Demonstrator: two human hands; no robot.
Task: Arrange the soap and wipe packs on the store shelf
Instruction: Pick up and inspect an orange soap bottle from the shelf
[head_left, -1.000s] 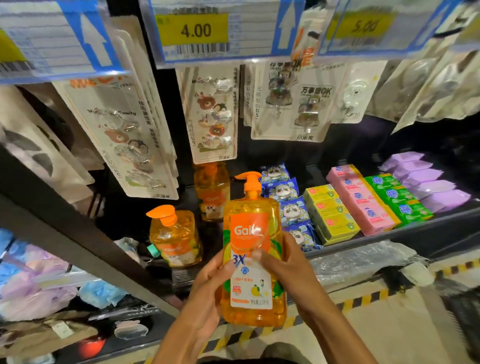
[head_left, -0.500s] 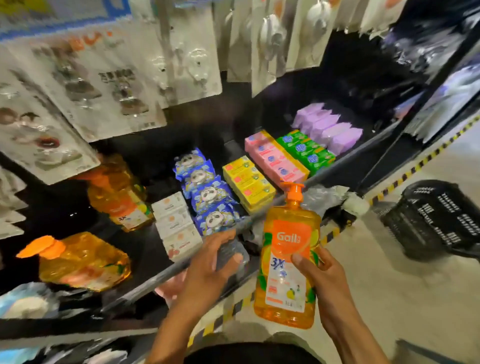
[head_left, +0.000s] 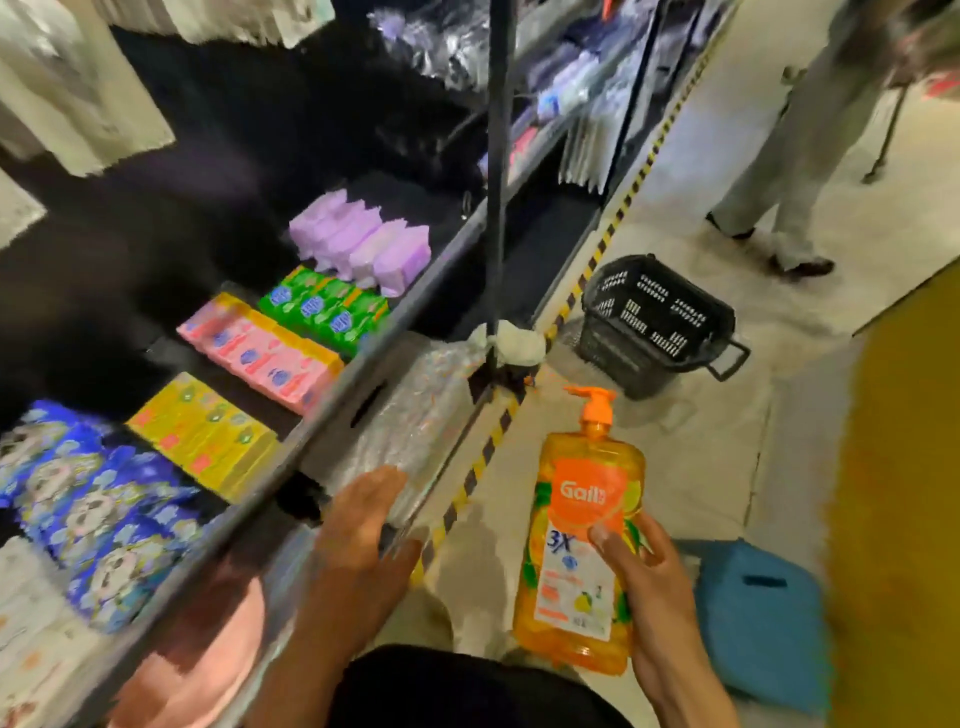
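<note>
Your right hand (head_left: 652, 587) grips the orange soap bottle (head_left: 582, 540) upright — off the shelf (head_left: 332, 400). Your left hand (head_left: 358, 525) is empty, fingers straight — by the shelf edge.

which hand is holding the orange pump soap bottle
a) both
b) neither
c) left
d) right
d: the right hand grips the orange pump soap bottle at its label, while the left hand is apart from it with straight fingers.
</note>
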